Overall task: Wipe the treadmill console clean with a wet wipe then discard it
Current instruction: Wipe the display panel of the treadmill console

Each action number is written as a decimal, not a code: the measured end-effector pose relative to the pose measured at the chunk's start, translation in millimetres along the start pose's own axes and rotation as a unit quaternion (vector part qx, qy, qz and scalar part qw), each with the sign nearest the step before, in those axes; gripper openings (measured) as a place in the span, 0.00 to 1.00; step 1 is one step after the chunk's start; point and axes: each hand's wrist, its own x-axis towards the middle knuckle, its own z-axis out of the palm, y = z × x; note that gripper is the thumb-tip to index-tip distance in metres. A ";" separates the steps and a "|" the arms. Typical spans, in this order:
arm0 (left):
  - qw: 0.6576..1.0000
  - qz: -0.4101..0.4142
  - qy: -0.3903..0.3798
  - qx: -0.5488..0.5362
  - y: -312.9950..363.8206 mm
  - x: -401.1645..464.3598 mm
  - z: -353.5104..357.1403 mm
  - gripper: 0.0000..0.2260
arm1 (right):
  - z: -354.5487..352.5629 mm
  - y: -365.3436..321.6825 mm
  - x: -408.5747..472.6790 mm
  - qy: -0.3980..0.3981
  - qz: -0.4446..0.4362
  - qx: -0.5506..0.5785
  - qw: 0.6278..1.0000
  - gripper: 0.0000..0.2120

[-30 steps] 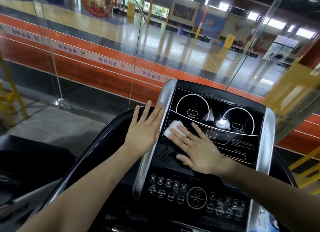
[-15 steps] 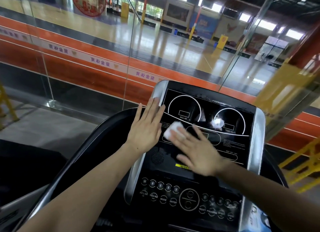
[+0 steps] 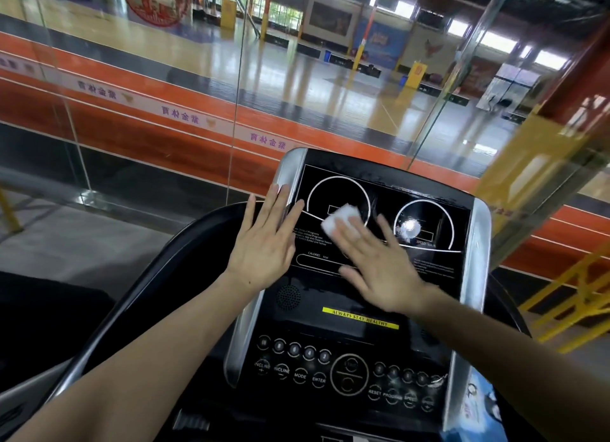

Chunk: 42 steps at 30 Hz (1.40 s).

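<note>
The black treadmill console (image 3: 439, 276) with silver side rails fills the middle of the head view. A folded white wet wipe (image 3: 340, 219) lies flat on the glossy screen, over the lower part of the left dial. My right hand (image 3: 379, 263) presses it down with spread fingers, fingertips on the wipe. My left hand (image 3: 267, 243) rests flat with fingers apart on the console's left silver rail, holding nothing. Rows of round buttons sit on the lower panel.
A blue packet (image 3: 478, 412) pokes out at the console's lower right. The black curved handrail (image 3: 148, 296) runs down the left. A glass wall (image 3: 237, 95) stands just behind the console. Yellow railings (image 3: 574, 286) are on the right.
My right hand has slid the wipe up and to the right across the screen, from its left edge onto the left dial. My left hand stays on the left rail.
</note>
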 end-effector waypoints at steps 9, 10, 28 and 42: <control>1.000 -0.001 -0.004 0.014 1.5 0.7 -0.7 0.30 | -15.6 47.8 9.7 -0.017 -0.032 -0.046 0.998 0.33; 1.000 0.000 -0.005 0.013 1.1 1.0 -1.4 0.30 | -23.3 60.5 19.2 -0.016 0.016 -0.043 0.999 0.33; 1.000 0.017 -0.022 0.010 34.3 19.1 -18.2 0.24 | -22.5 77.3 9.1 0.000 0.067 -0.010 0.998 0.32; 0.999 0.028 -0.029 -0.017 59.1 41.1 -20.7 0.23 | -1.8 52.4 -52.6 0.018 -0.055 -0.011 0.998 0.27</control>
